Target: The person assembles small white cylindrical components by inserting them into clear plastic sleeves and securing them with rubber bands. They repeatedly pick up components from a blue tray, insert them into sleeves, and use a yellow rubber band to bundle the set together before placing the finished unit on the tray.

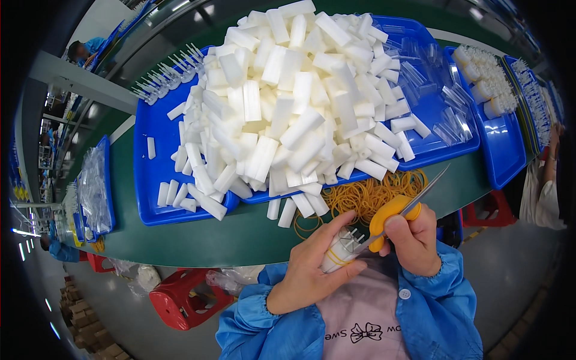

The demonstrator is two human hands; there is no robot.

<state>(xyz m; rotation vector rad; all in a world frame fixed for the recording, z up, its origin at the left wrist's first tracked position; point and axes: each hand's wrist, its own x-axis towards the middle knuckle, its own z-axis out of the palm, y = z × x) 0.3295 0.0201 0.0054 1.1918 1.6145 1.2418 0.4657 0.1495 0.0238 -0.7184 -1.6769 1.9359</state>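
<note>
My left hand (318, 264) is closed round a short white bundle (339, 252) in front of my chest. Yellow rubber bands circle the bundle, and thin pale prongs stand out of its upper end. In my right hand (415, 242) is a slim pointed metal tool (429, 187) with a thick yellow-orange grip; its exact kind is unclear. One point aims up and to the right, away from me. The tool's lower end reaches the prongs, though whether it touches them I cannot tell. Loose rubber bands (366, 195) lie piled just beyond my hands.
White foam-like blocks (282, 102) are heaped high over blue trays (147, 186) on the green table (180, 243). Clear tubes (453, 123) lie at the right, near another blue tray (504, 153). Red stools (180, 300) stand below. At the far right, another person's arm (553, 144) shows.
</note>
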